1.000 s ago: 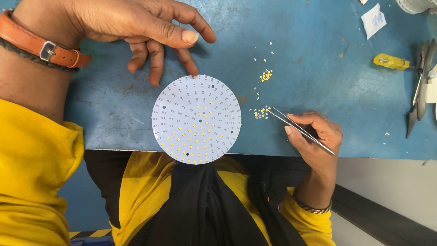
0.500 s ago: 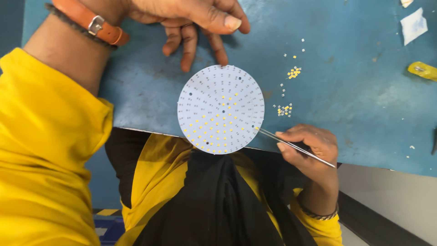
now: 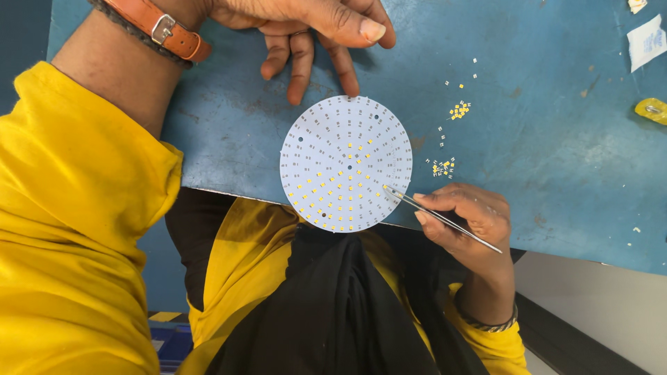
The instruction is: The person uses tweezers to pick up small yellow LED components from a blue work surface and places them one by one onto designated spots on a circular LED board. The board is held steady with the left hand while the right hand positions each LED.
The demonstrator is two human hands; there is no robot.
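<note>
- Right hand (image 3: 464,217) is pinched shut on a pair of tweezers (image 3: 438,217), thumb and fingers clamped round the middle, back end sticking out past the knuckles.
- Tweezer tips sit on the right edge of the round white board (image 3: 345,162), just left of that hand. Can't tell if there's a chip between the tips, too small.
- Board lies flat on the blue table (image 3: 556,139), its near edge hanging a bit over the table edge. Lower half is filled with little yellow chips, upper half is mostly bare pads.
- Left hand (image 3: 313,31) is just beyond the board, loosely open and holding nothing, fingers pointing down at the table, one fingertip right at the board's top rim.
- Orange strap (image 3: 161,29) on that wrist, yellow sleeve further down.
- Loose chips (image 3: 443,167) scattered just above the right hand, another little clump further out.
- White scrap (image 3: 646,42) and a yellow bit (image 3: 652,110) well off past the right hand.
</note>
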